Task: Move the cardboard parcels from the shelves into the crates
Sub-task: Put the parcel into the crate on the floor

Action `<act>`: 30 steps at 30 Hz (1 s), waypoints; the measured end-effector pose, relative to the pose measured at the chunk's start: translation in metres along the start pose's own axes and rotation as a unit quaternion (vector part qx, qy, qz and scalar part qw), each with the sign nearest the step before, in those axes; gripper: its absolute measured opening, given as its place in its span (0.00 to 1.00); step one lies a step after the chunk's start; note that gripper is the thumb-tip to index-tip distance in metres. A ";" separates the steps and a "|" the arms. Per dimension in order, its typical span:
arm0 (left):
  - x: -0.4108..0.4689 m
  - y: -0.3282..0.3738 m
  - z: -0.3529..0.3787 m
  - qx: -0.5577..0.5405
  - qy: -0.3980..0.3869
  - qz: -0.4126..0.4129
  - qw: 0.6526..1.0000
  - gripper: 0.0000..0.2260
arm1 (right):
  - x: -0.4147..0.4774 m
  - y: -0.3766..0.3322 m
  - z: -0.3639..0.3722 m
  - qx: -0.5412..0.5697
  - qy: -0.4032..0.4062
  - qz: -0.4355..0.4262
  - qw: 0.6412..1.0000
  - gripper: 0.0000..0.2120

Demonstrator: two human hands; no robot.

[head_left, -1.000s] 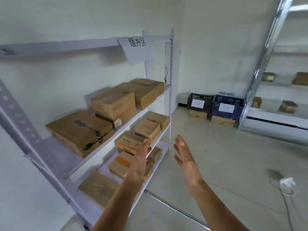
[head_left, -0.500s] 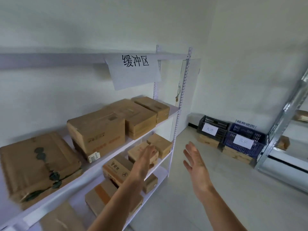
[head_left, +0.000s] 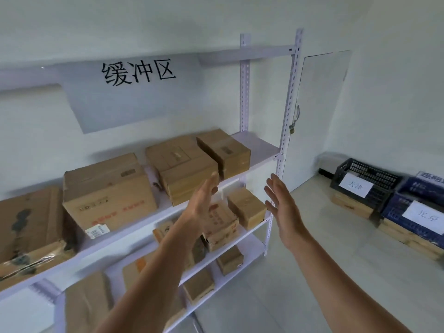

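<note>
A white metal shelf rack (head_left: 254,145) holds several cardboard parcels. On its upper board stand a big box (head_left: 108,191), a stacked middle box (head_left: 182,167) and a smaller end box (head_left: 223,150). Lower boards carry smaller parcels, such as one at the right end (head_left: 247,207). My left hand (head_left: 204,200) is open, raised in front of the middle box's right corner. My right hand (head_left: 281,205) is open too, palm facing left, beside the rack's front post. Both hands hold nothing. A black crate (head_left: 365,179) and a blue crate (head_left: 418,207) sit on the floor at right.
A paper sign with black characters (head_left: 134,92) hangs from the top board. Both crates rest on cardboard boxes (head_left: 353,207) and carry white labels. A white door with a padlock (head_left: 312,116) is behind the rack. Pale floor stretches between rack and crates.
The view has swung up and closer to the rack. Both open hands have risen from the lower boards to the level of the upper board's boxes.
</note>
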State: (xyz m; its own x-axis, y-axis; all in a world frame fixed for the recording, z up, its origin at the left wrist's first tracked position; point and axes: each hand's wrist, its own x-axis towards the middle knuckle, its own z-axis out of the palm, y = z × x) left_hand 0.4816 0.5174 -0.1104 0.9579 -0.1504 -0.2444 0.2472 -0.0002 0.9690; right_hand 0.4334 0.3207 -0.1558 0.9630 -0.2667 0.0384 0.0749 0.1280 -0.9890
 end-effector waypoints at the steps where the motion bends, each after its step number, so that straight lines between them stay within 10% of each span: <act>1: 0.008 0.001 0.007 -0.005 0.014 -0.001 1.000 0.25 | 0.010 -0.001 -0.005 0.002 -0.004 0.008 1.000 0.36; 8: 0.081 0.024 0.042 -0.006 0.046 -0.007 0.999 0.16 | 0.094 0.005 -0.031 0.005 -0.021 0.022 1.000 0.22; 30: 0.349 0.059 0.054 -0.042 0.192 -0.134 0.971 0.31 | 0.423 0.023 0.021 -0.122 -0.182 0.127 0.967 0.34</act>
State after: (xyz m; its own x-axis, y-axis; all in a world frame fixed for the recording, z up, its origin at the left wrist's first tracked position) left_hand 0.8227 0.4118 -0.1366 0.8368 0.2243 -0.4995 0.4912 0.0956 0.8658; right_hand 0.8485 0.2313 -0.1596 0.9730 0.1040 -0.2061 -0.1963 -0.0967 -0.9758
